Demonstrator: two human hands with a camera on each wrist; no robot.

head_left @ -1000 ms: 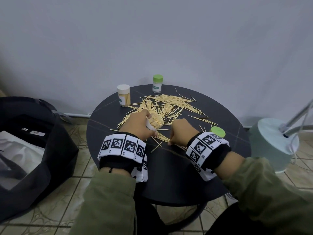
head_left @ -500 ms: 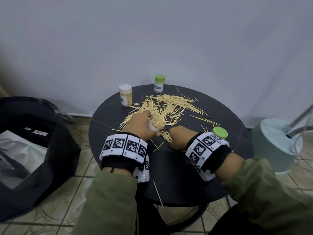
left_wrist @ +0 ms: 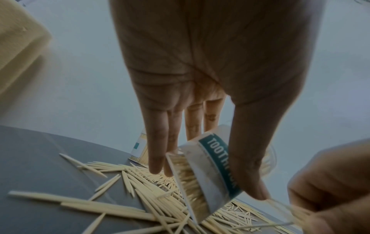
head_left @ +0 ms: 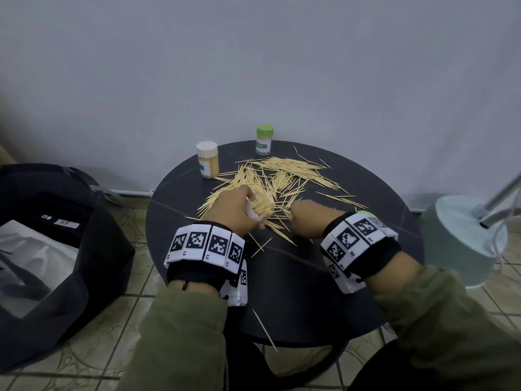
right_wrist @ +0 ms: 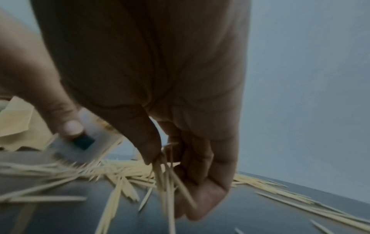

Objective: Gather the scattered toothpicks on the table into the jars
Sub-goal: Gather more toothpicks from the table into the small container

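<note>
Pale wooden toothpicks (head_left: pixel 282 176) lie scattered over the far half of a round dark table (head_left: pixel 284 277). My left hand (head_left: pixel 235 210) grips an open, tilted jar (head_left: pixel 260 208) partly filled with toothpicks; its label (left_wrist: pixel 218 164) reads TOOTHPICK under my thumb. Just right of the jar mouth, my right hand (head_left: pixel 306 220) pinches a small bunch of toothpicks (right_wrist: pixel 166 172) between thumb and curled fingers. A white-lidded jar (head_left: pixel 207 160) full of toothpicks and a green-lidded jar (head_left: pixel 264 139) stand at the table's far edge.
A loose green lid (head_left: pixel 365 213) peeks out behind my right wrist. One toothpick (head_left: pixel 263 330) overhangs the table's near edge. A black bag (head_left: pixel 56 249) sits on the tiled floor at left, a lamp base (head_left: pixel 462 244) at right.
My right hand has lifted off the table with a bunch of toothpicks and moved left toward the jar in my left hand. The jar has hardly shifted.
</note>
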